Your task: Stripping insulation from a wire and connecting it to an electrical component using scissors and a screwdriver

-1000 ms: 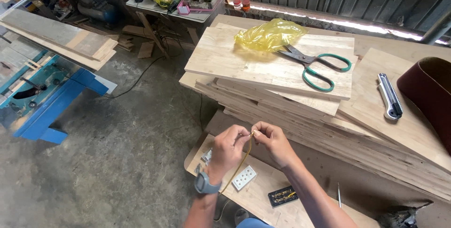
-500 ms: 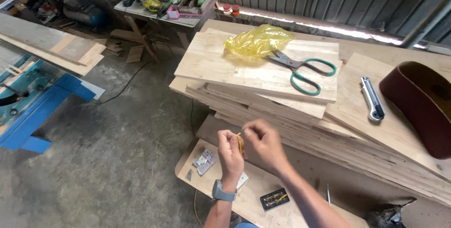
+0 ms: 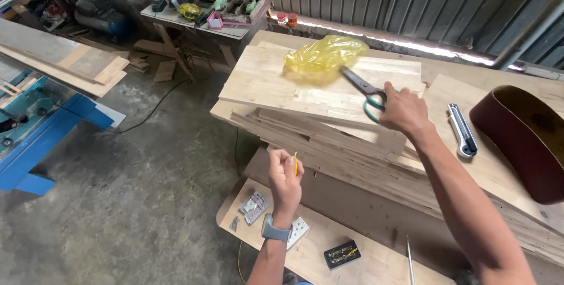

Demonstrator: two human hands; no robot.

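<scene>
- The right hand (image 3: 402, 110) lies on the green-handled scissors (image 3: 365, 92), its fingers curled over the handle loops; how firmly it grips cannot be told.
- The scissors rest on the top board (image 3: 282, 82) of a stack of pale wooden boards, blades pointing towards a crumpled yellow plastic bag (image 3: 322, 56) and touching its edge.
- The left hand (image 3: 285, 180) is raised in front of the stack, well apart from the right. Its fingers are closed in a pinch on a thin yellow strand (image 3: 295, 164), which stands upright above the fingertips.
- A grey watch (image 3: 275, 228) sits on the left wrist.
- On the lower bench (image 3: 376, 261) under the left hand: a small clear packet of metal fittings (image 3: 254, 207), a white square plate (image 3: 298, 230) partly hidden by the wrist, and a small black box (image 3: 342, 254).
- Right of the scissors, a utility knife (image 3: 463, 129) lies flat on a board, with a dark red sanding belt (image 3: 526, 138) just beyond it.
- To the left stands a blue machine (image 3: 41, 144) on the concrete floor (image 3: 129, 203); a cluttered table (image 3: 200, 18) stands at the corrugated wall.
</scene>
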